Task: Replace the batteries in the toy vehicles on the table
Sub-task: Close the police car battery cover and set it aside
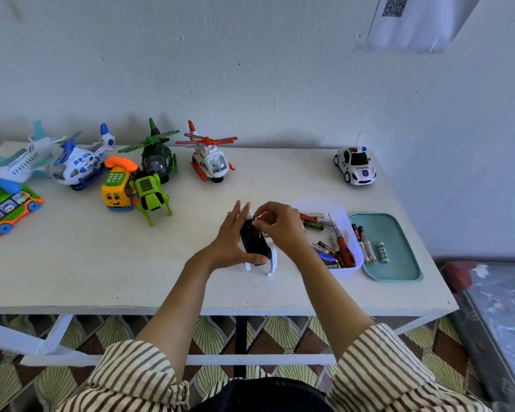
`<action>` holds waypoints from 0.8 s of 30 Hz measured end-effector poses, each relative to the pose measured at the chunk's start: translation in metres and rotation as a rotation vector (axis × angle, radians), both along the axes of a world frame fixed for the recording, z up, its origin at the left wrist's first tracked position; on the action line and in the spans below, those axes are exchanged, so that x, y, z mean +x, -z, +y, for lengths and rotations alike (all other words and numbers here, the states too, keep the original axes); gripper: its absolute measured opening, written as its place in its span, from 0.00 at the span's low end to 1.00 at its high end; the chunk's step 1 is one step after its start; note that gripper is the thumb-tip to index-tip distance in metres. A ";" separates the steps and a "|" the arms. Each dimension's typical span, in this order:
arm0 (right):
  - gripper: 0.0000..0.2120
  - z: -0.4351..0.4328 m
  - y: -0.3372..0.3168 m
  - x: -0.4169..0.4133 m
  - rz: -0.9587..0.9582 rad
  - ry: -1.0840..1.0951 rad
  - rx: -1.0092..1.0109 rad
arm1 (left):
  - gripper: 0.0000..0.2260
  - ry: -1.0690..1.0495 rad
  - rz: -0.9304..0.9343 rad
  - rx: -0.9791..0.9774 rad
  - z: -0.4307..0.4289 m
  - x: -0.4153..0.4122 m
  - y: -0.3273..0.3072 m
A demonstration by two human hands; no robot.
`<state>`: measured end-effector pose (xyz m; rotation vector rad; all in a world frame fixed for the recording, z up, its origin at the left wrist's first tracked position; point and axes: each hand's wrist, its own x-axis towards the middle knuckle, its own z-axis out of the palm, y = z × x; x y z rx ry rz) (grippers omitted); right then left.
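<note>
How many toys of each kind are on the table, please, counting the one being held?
Helicopters: 3 (blue-and-white helicopter, green helicopter, red-and-white helicopter)
Airplane: 1
Telephone buses: 2 (yellow telephone bus, green telephone bus)
Police car: 1
Green legged toy: 1
White toy, held: 1
Total: 9

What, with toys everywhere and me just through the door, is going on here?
A person is working on an upturned white toy mid-table. The left hand grips it; the right hand pinches at its black underside. A clear tray holds batteries and a red screwdriver, a teal tray more batteries. Other toys line the back.
</note>
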<state>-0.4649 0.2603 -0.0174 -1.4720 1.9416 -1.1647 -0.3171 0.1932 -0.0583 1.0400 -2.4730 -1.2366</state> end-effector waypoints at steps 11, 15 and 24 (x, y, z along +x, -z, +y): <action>0.07 -0.001 0.029 0.009 0.483 -0.098 -0.153 | 0.55 -0.001 -0.070 -0.104 0.000 0.003 -0.002; 0.17 -0.001 0.031 0.003 0.556 -0.175 -0.256 | 0.54 -0.002 -0.046 -0.089 -0.001 0.003 -0.002; 0.07 0.013 -0.002 -0.050 0.206 0.080 -0.057 | 0.54 0.006 0.056 0.000 -0.004 0.005 0.002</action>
